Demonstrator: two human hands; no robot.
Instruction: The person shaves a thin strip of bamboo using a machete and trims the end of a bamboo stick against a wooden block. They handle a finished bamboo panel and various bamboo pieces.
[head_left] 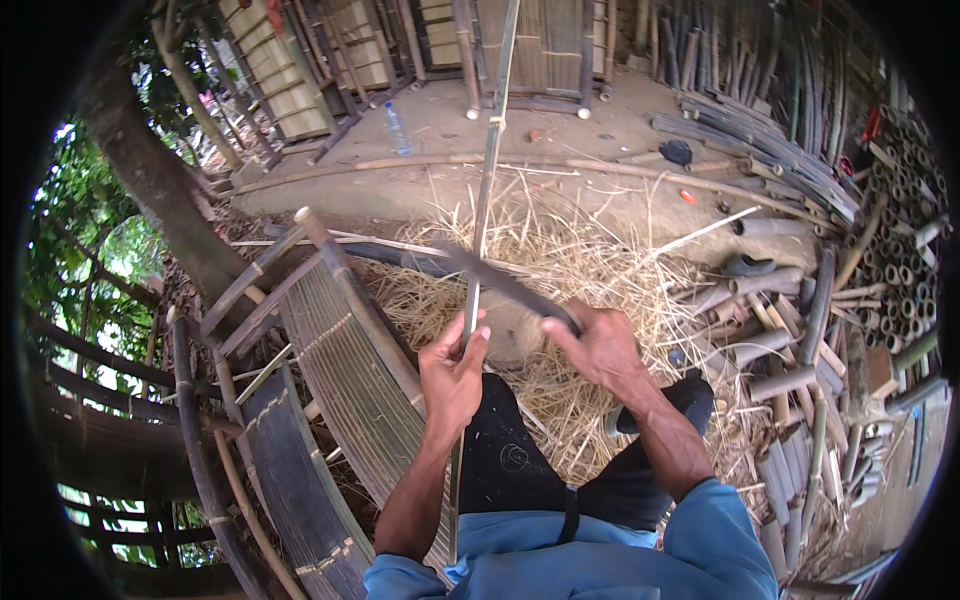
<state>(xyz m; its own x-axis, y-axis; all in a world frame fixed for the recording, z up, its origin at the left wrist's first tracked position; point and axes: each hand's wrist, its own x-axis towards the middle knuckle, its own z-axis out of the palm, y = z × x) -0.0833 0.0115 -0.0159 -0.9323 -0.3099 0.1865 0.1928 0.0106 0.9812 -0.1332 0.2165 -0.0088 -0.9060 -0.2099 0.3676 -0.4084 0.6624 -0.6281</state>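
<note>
A long, narrow bamboo strip (488,180) stands nearly upright in front of me, its lower end running down past my lap and its top leaving the picture. My left hand (452,375) is closed round it, thumb up along one side. My right hand (598,345) grips the handle of a long dark knife (512,290). The blade points up and left and crosses the strip a little above my left hand. Whether its edge touches the strip I cannot tell, as the blade is somewhat blurred.
Pale bamboo shavings (590,260) cover the ground ahead. Slatted bamboo seating (340,370) stands close on my left, beside a tree trunk (165,200). Cut bamboo tubes (900,260) are stacked at the right. A plastic bottle (397,130) stands farther off near bamboo panels (535,45).
</note>
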